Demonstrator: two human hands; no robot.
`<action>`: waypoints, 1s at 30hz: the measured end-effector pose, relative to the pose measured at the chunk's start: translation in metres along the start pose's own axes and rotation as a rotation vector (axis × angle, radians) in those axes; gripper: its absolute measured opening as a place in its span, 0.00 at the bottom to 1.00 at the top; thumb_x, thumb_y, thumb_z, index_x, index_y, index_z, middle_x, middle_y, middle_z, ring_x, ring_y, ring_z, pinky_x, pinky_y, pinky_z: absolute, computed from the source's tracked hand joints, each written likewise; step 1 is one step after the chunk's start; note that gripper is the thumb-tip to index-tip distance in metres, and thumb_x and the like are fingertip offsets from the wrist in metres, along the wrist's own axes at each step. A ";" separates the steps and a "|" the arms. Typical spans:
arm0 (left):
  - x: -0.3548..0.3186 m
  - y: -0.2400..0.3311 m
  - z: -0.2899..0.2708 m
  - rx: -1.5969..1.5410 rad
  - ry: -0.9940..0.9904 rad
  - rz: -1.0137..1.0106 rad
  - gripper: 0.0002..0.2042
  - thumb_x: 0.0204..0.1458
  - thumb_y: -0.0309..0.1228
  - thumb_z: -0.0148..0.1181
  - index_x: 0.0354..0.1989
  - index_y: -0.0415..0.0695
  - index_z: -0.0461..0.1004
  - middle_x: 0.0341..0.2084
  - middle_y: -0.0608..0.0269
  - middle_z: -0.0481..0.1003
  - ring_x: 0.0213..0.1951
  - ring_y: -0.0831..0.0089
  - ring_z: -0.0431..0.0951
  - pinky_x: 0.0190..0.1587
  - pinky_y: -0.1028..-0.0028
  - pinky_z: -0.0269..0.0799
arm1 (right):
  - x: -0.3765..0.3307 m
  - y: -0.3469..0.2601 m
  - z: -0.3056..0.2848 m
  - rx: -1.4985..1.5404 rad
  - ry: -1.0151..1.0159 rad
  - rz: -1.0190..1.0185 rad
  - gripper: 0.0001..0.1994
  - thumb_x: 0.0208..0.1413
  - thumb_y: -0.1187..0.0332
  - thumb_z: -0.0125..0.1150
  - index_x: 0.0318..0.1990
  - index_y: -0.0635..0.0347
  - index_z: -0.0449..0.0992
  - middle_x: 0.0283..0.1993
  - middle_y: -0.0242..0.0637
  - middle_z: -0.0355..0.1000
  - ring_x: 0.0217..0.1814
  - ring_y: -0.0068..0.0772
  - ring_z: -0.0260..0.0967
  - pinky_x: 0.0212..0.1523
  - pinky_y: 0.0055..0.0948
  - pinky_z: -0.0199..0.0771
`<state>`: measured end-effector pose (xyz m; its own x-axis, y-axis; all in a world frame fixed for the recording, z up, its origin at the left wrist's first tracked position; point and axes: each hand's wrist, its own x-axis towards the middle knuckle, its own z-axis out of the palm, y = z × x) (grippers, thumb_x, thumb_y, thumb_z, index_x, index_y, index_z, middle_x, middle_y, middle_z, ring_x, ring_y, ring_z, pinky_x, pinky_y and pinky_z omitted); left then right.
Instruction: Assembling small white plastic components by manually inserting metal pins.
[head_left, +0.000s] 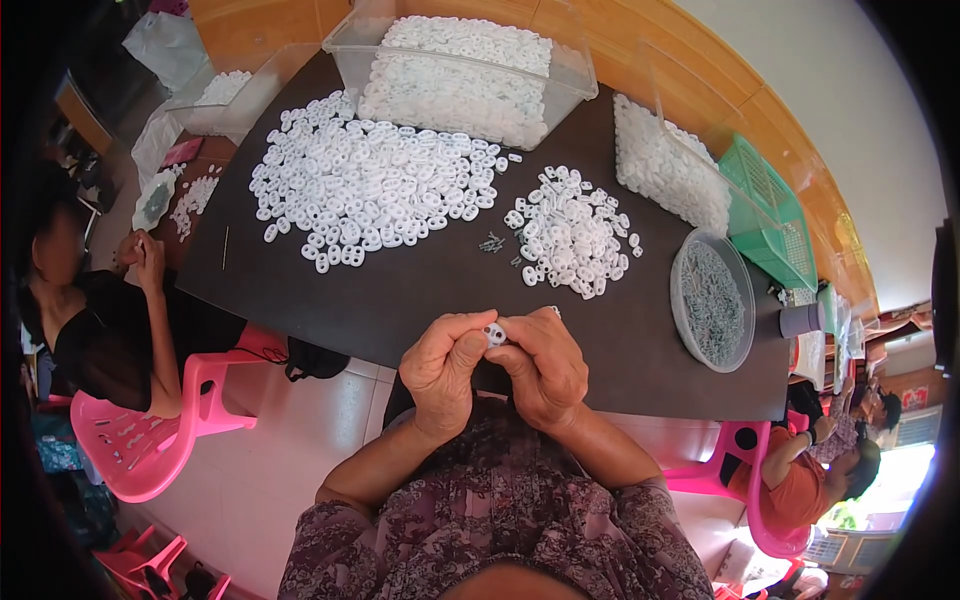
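Both hands meet over the near edge of the dark rectangular table [400, 300]. The left hand [445, 370] and the right hand [545, 365] pinch one small white plastic piece [495, 333] between them; the fingers of each hand are closed on it, thumbs and forefingers pressed against its sides. The piece sits just above the table edge, close to the person's chest, and shows a small dark spot on its face.

Further out on the table lies a large heap of white oval plastic pieces [370, 185], and to its right a smaller heap of the same white pieces [575, 232]. Between the two heaps rests a little cluster of small grey metal parts [492, 243]. Behind the large heap stands a clear plastic rectangular bin [570, 70] filled with white pieces. At the right, a second clear plastic bin [665, 165] holds more white pieces, with a green plastic mesh basket [775, 210] just beside it. Nearer the person on the right sits a round clear plastic bowl [712, 298] full of grey metal parts.

At the left, another person in a dark top [100, 320] sits on a pink plastic chair [150, 430]. At the lower right, a person in an orange top [785, 475] sits on another pink chair.
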<state>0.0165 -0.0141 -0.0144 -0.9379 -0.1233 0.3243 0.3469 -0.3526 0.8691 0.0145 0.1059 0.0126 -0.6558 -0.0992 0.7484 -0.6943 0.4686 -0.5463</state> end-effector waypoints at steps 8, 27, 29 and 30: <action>0.001 0.007 0.000 0.033 0.004 -0.003 0.09 0.57 0.27 0.57 0.42 0.35 0.76 0.32 0.64 0.75 0.35 0.81 0.73 0.39 0.82 0.68 | 0.003 -0.001 0.000 0.013 -0.034 -0.003 0.16 0.42 0.78 0.67 0.42 0.69 0.74 0.34 0.42 0.74 0.29 0.38 0.69 0.28 0.29 0.67; -0.005 0.008 -0.004 -0.072 0.056 -0.046 0.10 0.56 0.27 0.57 0.43 0.35 0.76 0.36 0.63 0.76 0.37 0.81 0.73 0.41 0.82 0.69 | 0.007 -0.002 0.005 0.028 -0.038 -0.053 0.15 0.45 0.72 0.68 0.40 0.69 0.75 0.32 0.41 0.74 0.27 0.34 0.67 0.27 0.27 0.65; -0.005 0.007 -0.005 -0.076 0.052 -0.047 0.10 0.56 0.27 0.57 0.43 0.35 0.76 0.35 0.63 0.76 0.36 0.81 0.73 0.41 0.82 0.69 | 0.006 -0.003 0.005 0.027 -0.025 -0.049 0.15 0.45 0.71 0.67 0.40 0.70 0.75 0.31 0.42 0.74 0.27 0.36 0.68 0.27 0.28 0.66; -0.006 0.007 -0.006 -0.079 0.049 -0.049 0.10 0.56 0.27 0.58 0.43 0.35 0.76 0.35 0.63 0.76 0.36 0.81 0.73 0.41 0.82 0.69 | 0.006 -0.003 0.005 0.027 -0.025 -0.049 0.15 0.45 0.71 0.67 0.40 0.70 0.75 0.31 0.42 0.74 0.27 0.36 0.68 0.27 0.28 0.66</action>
<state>0.0243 -0.0211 -0.0121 -0.9535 -0.1488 0.2622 0.3012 -0.4310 0.8506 0.0111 0.0998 0.0170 -0.6282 -0.1433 0.7648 -0.7328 0.4393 -0.5196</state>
